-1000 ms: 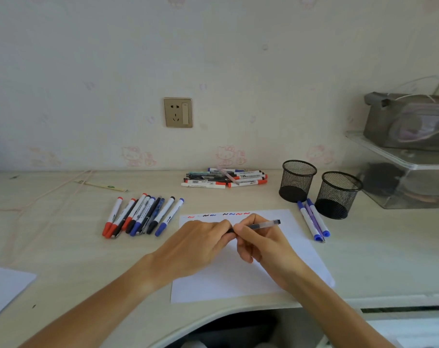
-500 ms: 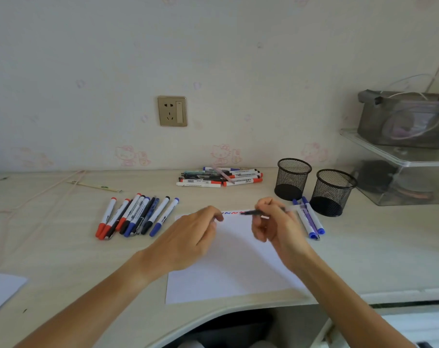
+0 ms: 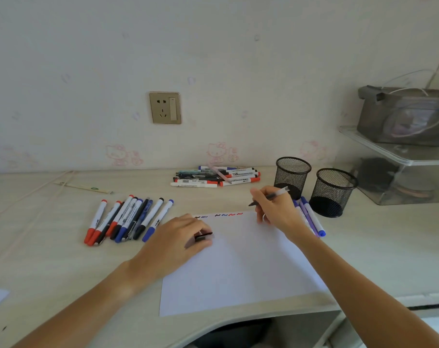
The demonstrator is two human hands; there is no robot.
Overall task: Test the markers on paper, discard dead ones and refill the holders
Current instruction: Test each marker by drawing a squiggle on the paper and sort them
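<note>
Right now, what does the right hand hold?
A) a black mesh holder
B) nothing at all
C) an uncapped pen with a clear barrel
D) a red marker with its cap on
C: the right hand grips an uncapped clear-barrel pen with its dark tip aimed toward the top edge of the paper, while the left hand holds the black cap.

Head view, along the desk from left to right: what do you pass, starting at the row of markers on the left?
Row of markers → left hand holding a black cap → right hand holding an uncapped pen → nearer-left mesh holder → right mesh holder → clear shelf.
</note>
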